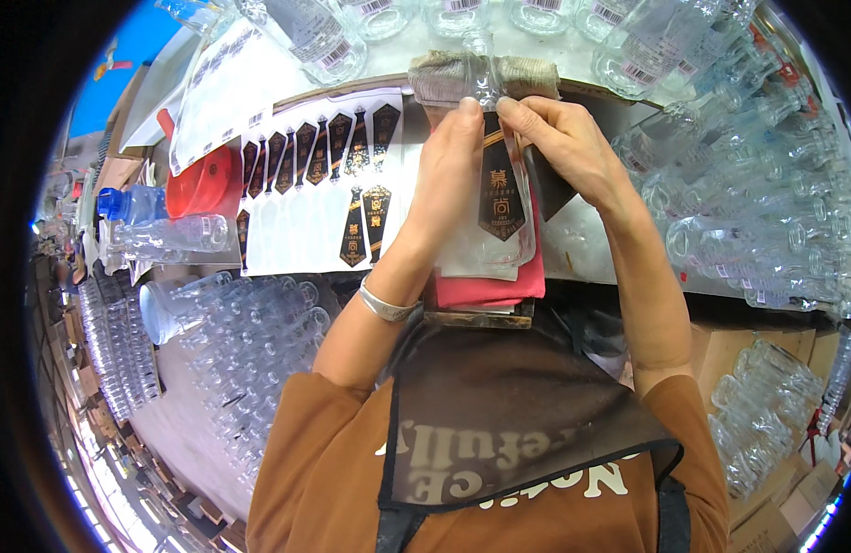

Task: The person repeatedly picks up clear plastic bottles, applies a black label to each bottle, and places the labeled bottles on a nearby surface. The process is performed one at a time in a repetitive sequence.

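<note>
A clear glass bottle (pixel 527 230) lies in front of me, its neck pointing away over a folded greyish cloth (pixel 434 81). On its upper face is a black, tie-shaped label (pixel 501 184) with gold markings. My left hand (pixel 448 166) is closed along the bottle's left side, thumb at the narrow top of the label. From the right, my right hand (pixel 573 143) grips the same shoulder area, its thumb pressing there beside the left thumb. The fingers under the glass are partly hidden. Pink-red cloth (pixel 490 289) shows beneath the bottle's base.
Left of my hands lies a white label sheet (pixel 301 226) with several black tie labels. Beyond it are a red funnel-like piece (pixel 202 182) and a blue-capped bottle (pixel 135 205). Glass bottles crowd the right side (pixel 748 240), the far edge and the lower left (pixel 241 350).
</note>
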`<state>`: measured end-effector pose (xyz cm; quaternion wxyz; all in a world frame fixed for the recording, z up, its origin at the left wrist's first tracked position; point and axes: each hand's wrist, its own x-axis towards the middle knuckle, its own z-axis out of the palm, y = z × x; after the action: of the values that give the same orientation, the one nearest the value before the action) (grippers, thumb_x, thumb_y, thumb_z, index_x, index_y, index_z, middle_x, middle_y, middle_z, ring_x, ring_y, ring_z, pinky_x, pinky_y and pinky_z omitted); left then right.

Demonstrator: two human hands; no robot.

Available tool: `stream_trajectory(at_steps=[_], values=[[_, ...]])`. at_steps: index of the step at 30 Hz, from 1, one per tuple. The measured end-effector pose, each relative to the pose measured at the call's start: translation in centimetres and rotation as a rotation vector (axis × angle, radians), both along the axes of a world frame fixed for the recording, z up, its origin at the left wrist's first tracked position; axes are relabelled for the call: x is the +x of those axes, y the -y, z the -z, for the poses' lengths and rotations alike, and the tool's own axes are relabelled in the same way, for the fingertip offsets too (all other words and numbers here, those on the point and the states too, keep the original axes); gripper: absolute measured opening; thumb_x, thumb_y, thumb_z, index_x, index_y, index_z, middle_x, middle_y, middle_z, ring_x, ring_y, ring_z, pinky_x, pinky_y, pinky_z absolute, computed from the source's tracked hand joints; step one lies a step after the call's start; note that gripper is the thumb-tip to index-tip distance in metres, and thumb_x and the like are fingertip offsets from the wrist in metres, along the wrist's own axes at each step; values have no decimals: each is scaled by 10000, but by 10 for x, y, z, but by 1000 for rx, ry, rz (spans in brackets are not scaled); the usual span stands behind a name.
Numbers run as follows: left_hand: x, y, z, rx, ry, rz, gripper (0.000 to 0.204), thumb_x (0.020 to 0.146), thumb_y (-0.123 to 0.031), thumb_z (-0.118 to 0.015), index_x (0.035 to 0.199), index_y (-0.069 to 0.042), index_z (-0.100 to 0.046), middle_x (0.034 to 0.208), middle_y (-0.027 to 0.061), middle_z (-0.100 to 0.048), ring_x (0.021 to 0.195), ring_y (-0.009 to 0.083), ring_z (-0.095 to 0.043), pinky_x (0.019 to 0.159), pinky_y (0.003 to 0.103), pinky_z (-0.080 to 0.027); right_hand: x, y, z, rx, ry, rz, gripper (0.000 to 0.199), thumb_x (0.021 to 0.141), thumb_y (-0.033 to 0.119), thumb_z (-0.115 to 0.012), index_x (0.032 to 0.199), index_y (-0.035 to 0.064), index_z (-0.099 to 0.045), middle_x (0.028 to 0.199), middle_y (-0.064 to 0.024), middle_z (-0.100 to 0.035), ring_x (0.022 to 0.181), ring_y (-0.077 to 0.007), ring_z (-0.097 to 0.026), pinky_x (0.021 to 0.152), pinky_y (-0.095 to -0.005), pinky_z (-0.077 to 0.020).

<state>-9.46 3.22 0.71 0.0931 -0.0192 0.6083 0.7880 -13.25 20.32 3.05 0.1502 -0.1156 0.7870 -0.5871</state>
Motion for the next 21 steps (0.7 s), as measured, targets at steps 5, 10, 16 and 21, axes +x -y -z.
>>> stream_trajectory(at_steps=[5,10,16,21], values=[[5,6,-3,-6,98,-95,648,1024,-558,-470,1279,30,-565,1162,122,-634,964,137,-593,821,274,-478,5,-6,2,-216,30,72,404,1031,365,-549,993,-15,-680,886,-32,-665,772,-84,-602,741,-231,-483],[37,33,-19,-229,-175,-91,785,1002,-508,-515,1505,64,-324,1448,227,-500,1371,307,-476,1165,428,-334,32,-15,-31,-180,-211,164,337,935,123,-634,1247,-4,-616,1041,-63,-688,978,-109,-642,888,-264,-511],[83,42,-9,-809,-630,118,1105,672,-228,-889,1533,61,-261,1539,251,-379,1350,375,-459,1105,427,-376,14,0,-42,112,-835,272,214,831,43,-650,1044,33,-665,952,-121,-685,892,-289,-670,772,-359,-540],[92,34,11,-850,-594,3,1073,637,-193,-889,1508,65,-318,1476,244,-466,1237,390,-541,1014,438,-443,79,15,-46,238,-997,-338,292,695,-36,-726,966,69,-704,926,-65,-692,883,-243,-647,768,-358,-542]])
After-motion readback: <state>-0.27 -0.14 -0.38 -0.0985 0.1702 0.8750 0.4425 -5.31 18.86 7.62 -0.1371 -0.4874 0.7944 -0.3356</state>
